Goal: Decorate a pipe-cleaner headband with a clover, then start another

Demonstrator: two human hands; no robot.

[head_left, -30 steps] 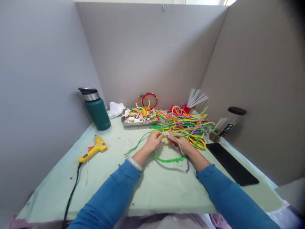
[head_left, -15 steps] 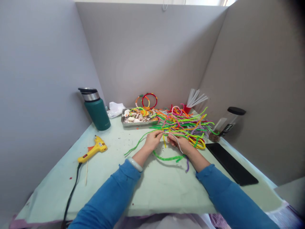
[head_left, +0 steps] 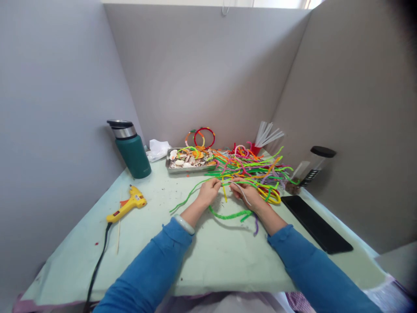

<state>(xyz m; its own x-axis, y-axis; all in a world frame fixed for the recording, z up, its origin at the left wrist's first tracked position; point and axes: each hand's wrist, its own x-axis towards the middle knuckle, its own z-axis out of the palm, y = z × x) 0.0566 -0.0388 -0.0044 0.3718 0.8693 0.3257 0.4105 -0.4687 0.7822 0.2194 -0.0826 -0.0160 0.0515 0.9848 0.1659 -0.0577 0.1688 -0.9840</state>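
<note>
Both hands meet at the near edge of a heap of coloured pipe cleaners [head_left: 252,167] on a pale green table [head_left: 208,256]. My left hand [head_left: 209,192] is closed in a pinch on pipe cleaner strands. My right hand [head_left: 248,194] is closed too, and a thin white pipe cleaner [head_left: 243,195] runs across its back. A green pipe cleaner [head_left: 228,214] curves on the table just below the hands, and a purple one [head_left: 256,224] sticks out beside my right wrist.
A metal tray of shells [head_left: 189,159] and wrapped rings [head_left: 204,136] stand at the back. A green flask [head_left: 132,149] is back left, a yellow glue gun [head_left: 127,208] with cord left. A black slab [head_left: 316,223] and a dark-lidded jar [head_left: 314,166] lie right. Grey partitions enclose the table.
My right hand has shifted slightly toward the pile and the white strand now lies across its back. The green loop below has loosened a little. My left hand has hardly moved.
</note>
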